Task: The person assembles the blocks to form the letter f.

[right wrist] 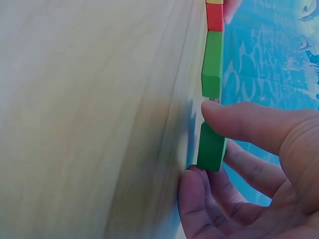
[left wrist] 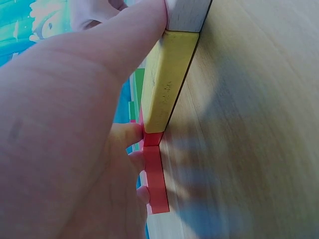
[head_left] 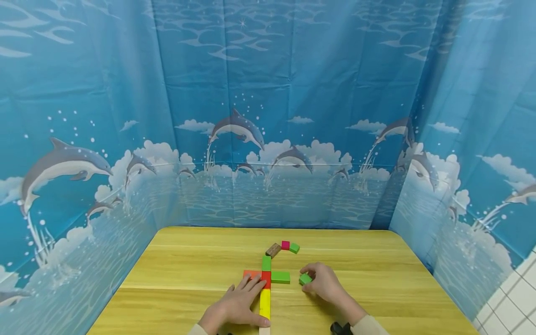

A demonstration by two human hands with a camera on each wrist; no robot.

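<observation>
Flat wooden blocks form a cross on the table. A red block [head_left: 266, 279] is at its centre, with an orange-red block [head_left: 252, 273] to the left and a long green block [head_left: 280, 278] to the right. Towards me run a yellow block [head_left: 265, 304] and a pale block [head_left: 264, 331]. Spread over the row, my left hand [head_left: 237, 304] touches the reds with its fingertips; its thumb lies near the yellow-pale joint. My right hand [head_left: 325, 282] pinches a small green block [right wrist: 212, 148] between thumb and fingers, just right of the long green one and apart from it.
Beyond the centre lies another green block [head_left: 266, 263]. A brown block [head_left: 273, 251], a magenta cube [head_left: 285, 245] and a green block [head_left: 295, 248] curve away to the right. A blue dolphin curtain [head_left: 268, 200] hangs behind the wooden table [head_left: 188, 260].
</observation>
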